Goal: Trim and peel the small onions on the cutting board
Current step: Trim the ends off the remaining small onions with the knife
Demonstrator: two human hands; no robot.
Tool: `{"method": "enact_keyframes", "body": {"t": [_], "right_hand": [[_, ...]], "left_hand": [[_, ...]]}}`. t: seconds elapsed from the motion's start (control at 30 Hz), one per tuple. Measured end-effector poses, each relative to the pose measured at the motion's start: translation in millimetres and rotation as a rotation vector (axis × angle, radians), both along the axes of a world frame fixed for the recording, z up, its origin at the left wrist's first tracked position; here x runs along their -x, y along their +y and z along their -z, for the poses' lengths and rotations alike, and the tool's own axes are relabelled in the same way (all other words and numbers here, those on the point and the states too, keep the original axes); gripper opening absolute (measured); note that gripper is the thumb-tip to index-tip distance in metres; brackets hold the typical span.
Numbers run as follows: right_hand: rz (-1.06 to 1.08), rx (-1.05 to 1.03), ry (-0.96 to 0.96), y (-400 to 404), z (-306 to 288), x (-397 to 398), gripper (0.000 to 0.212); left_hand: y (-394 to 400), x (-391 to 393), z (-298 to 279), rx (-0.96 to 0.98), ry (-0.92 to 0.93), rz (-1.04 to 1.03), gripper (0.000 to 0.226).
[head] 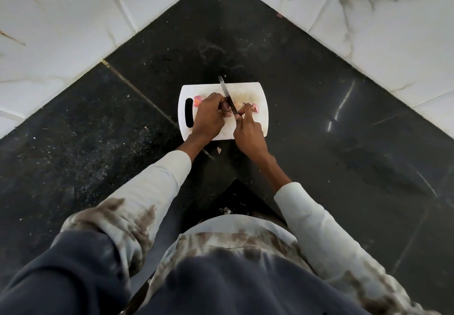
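A black stone counter (307, 118) fills the corner, with white marble-patterned wall tiles (61, 25) running off toward 10 and 2 o'clock. At its centre lies a white plastic cutting board (255, 88), its slot handle at 9 o'clock. The left hand (208, 115) is curled over the middle of the board, its fingers closed around a small dark onion (227, 111) that is mostly hidden beneath them. At 3 o'clock of it, the right hand (249, 131) grips a knife (227, 95); the handle is buried in the clenched fingers and the blade slants up toward 11 o'clock, crossing the onion and reaching past the board's far edge. A pinkish onion piece (197, 100) lies at 10 o'clock of the left hand, another (255, 107) at 1 o'clock of the right. A pale scrap of peel (219, 150) sits on the counter just off the board's near edge at 6 o'clock.
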State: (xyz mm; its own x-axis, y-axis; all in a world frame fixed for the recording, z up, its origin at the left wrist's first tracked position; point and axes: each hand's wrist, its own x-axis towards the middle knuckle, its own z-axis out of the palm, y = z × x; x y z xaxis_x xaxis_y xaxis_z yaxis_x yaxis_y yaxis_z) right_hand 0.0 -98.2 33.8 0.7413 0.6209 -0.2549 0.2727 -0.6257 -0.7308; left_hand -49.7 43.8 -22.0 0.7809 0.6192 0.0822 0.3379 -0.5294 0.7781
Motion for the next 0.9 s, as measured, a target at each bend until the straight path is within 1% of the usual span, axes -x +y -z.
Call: {"method": "enact_keyframes", "body": {"t": [0.13,0.23,0.47,0.53,0.67,0.73,0.83,0.9], "right_hand": [[0.012,-0.012,-0.016,5,4,5,0.041],[0.016,-0.018,-0.011,12,4,4,0.038],[0.008,0.003,0.011,21,0,0,0.03],[0.01,0.011,-0.004,18,1,1,0.031],[0.016,0.009,-0.026,15,3,0,0.032],[0.025,0.019,-0.037,15,3,-3,0.031],[0.048,0.026,-0.012,9,3,-10,0.022],[0.067,0.034,0.027,3,3,-15,0.02]], "left_hand": [[3,0,0,-0.041,0.033,0.023,0.02],[5,0,0,-0.054,0.02,0.041,0.021],[7,5,-4,0.003,0.029,0.021,0.022],[5,5,-3,-0.016,0.03,0.034,0.023],[8,1,0,-0.065,0.087,0.036,0.019],[7,-2,-3,-0.089,0.102,0.07,0.019],[3,-10,-5,-0.086,0.085,0.098,0.02],[1,-14,-3,-0.084,0.073,0.1,0.021]]}}
